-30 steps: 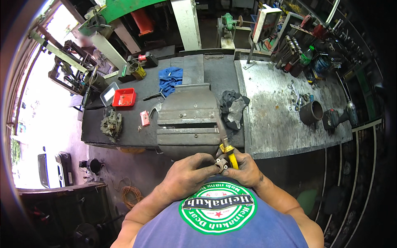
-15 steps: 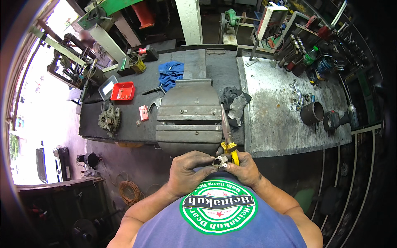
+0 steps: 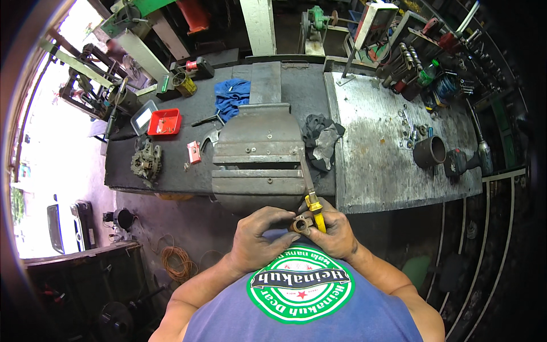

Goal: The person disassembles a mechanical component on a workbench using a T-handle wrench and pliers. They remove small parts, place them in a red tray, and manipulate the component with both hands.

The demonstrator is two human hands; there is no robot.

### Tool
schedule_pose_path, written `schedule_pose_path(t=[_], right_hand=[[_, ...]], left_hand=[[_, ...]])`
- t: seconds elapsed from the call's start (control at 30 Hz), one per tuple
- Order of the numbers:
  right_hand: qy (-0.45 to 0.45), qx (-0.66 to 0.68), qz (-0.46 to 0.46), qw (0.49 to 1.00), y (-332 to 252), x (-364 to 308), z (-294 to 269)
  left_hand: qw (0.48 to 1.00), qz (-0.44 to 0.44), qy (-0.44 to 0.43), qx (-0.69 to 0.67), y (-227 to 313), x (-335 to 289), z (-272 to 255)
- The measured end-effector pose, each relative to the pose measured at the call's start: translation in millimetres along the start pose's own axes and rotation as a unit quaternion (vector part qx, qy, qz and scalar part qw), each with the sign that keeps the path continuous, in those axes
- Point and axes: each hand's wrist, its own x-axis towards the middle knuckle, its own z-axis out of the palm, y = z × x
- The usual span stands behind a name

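Observation:
Close to my chest, just in front of the vise (image 3: 259, 139), both hands meet at a small metal part (image 3: 301, 224) with a round, ring-like opening. My left hand (image 3: 259, 236) is closed, its thumb and fingertips at the left side of this part. My right hand (image 3: 335, 235) is closed round the yellow handles of long-nose pliers (image 3: 314, 208), and its thumb presses on the part's right side. The pliers' long jaws point away from me past the vise's right end. The far side of the part is hidden by my fingers.
On the dark bench left of the vise are a red tray (image 3: 165, 122), an alternator-like metal unit (image 3: 146, 161), a small red-and-white box (image 3: 194, 152) and a blue cloth (image 3: 232, 98). Dark rags (image 3: 322, 142) lie to its right. Farther right stand a metal cylinder (image 3: 429, 152) and a cordless tool (image 3: 458, 163).
The pliers have turned in my right hand, and their handles look narrower and closer together. The metal part has tilted slightly between my fingers. The whole view has shifted a little.

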Motion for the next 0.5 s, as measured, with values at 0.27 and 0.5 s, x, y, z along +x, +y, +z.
schedule_pose_path(t=[0.27, 0.5], right_hand=[[-0.019, -0.017, 0.022, 0.999, 3, -5, 1], [-0.031, -0.009, 0.033, 0.999, 1, -9, 0]], left_hand=[[0.996, -0.054, -0.016, -0.064, -7, -3, -1], [0.995, -0.071, -0.014, -0.073, -11, -7, 3]])
